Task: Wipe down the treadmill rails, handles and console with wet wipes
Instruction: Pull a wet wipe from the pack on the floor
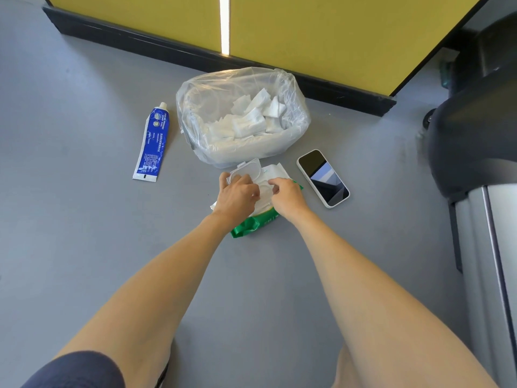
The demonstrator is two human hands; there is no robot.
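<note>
Wet-wipe pack (264, 205): flat on the floor, directly under both hands; white top and green near end showing between and below the wrists.
Flip lid (247, 168): white plastic, swung open at the far end of the pack, its near edge under the left fingers.
Pack opening: beside the lid's hinge, at the right fingertips; mostly hidden by them.
Floor (84, 233): smooth grey, carrying everything listed here.
Toothpaste tube (151, 141): blue and white, well to the left of the pack, lying flat with its cap pointing away.
Lined bin (195, 107): just beyond the pack, draped in a clear bag, nearly touching the open lid.
Crumpled wipes (251, 119): white, piled inside the bin, mostly toward its right side.
Wall (307, 37): yellow panels beyond the pack, split by a bright vertical strip, edged below with a black baseboard (167, 49).
Phone (323, 177): just to the right of the pack, apart from it, dark screen up, pale case.
Treadmill (475, 135): well to the right of the pack; dark hood and silver side rail in view.
Left hand (237, 196): thumb out at the lid's left edge, fingers (240, 180) curled over the lid, holding it.
Right hand (288, 196): fingertips (275, 182) bunched narrowly at the opening; unclear whether a wipe sits between them.
</note>
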